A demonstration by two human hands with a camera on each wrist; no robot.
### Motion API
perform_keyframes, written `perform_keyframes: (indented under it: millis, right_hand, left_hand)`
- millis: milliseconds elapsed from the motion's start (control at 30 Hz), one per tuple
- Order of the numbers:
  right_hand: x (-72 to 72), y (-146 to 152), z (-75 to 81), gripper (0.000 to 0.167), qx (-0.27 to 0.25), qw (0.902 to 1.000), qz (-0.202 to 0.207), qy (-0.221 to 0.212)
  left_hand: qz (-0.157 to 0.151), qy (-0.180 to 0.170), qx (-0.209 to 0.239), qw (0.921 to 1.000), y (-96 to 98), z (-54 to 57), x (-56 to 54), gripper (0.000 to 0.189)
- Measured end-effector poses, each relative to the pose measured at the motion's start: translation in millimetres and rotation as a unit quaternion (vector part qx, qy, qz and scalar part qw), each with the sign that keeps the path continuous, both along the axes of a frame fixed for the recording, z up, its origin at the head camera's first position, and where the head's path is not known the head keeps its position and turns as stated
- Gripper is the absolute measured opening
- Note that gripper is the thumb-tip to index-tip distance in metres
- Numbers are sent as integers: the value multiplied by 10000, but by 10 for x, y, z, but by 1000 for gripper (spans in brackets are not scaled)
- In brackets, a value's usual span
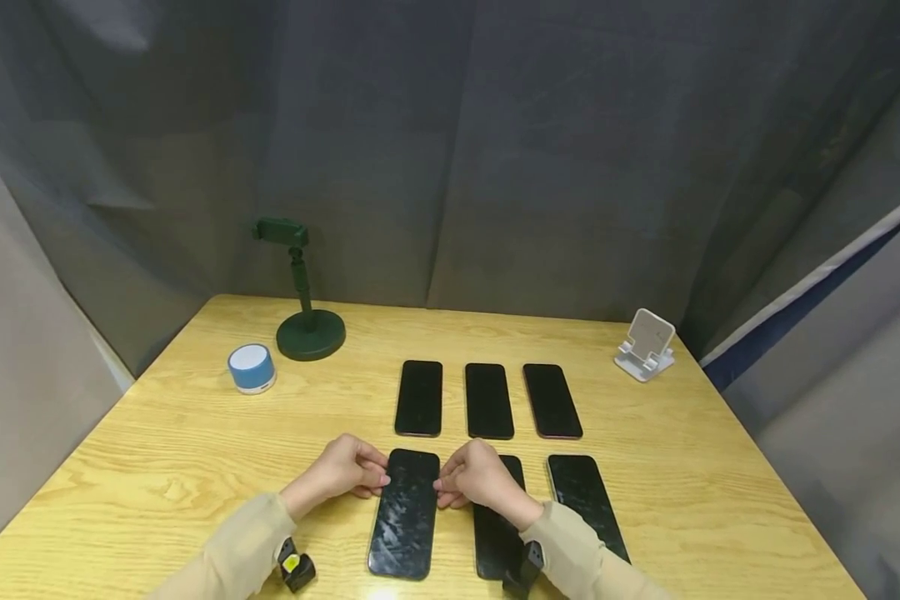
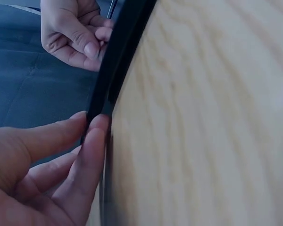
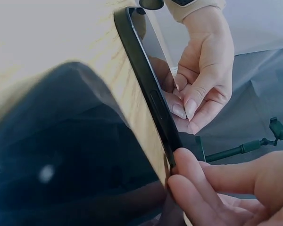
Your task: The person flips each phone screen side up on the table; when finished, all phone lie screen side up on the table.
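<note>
A black smartphone [image 1: 407, 521] lies screen-up at the near middle of the wooden table, its glass smudged with reflections. On its left edge, the thumb and fingers of my left hand [image 1: 348, 468] pinch the upper part. Opposite, my right hand [image 1: 478, 477] pinches the right edge at about the same height. In the left wrist view the dark phone edge [image 2: 114, 61] runs between thumb and fingertips. The right wrist view shows the phone's side button and frame [image 3: 148, 84], with fingertips at its end. My right hand and wrist partly cover a second phone [image 1: 498, 533].
Behind stand three more phones in a row: left [image 1: 419, 398], middle [image 1: 489, 402], right [image 1: 552, 401]. Another phone [image 1: 588, 500] lies near right, partly under the sleeve. A green phone stand [image 1: 309, 333], a blue-and-white cylinder [image 1: 252, 369] and a white folding stand [image 1: 647, 346] sit farther back.
</note>
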State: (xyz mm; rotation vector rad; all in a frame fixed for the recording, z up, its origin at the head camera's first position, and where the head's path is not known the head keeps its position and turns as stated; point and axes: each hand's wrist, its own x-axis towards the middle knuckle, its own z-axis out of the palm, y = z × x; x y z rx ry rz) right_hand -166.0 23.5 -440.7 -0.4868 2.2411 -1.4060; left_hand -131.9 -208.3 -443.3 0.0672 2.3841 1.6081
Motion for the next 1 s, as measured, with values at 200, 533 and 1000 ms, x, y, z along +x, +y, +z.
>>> perform_keyframes:
  millis: [200,533,1000]
  right_hand:
    - [-9,-17,3,13,125,9997,-125,169]
    - [7,-18,34,26,278,9991,14,323]
    - [29,-2,69,24,384,9979,261,449]
  left_hand:
    - [315,-189,64,9993,48,-3,-8,24]
    - [536,-159,36,9984,64,34,-16,23]
    - [494,-101,-32,9987,52,58,-6,21]
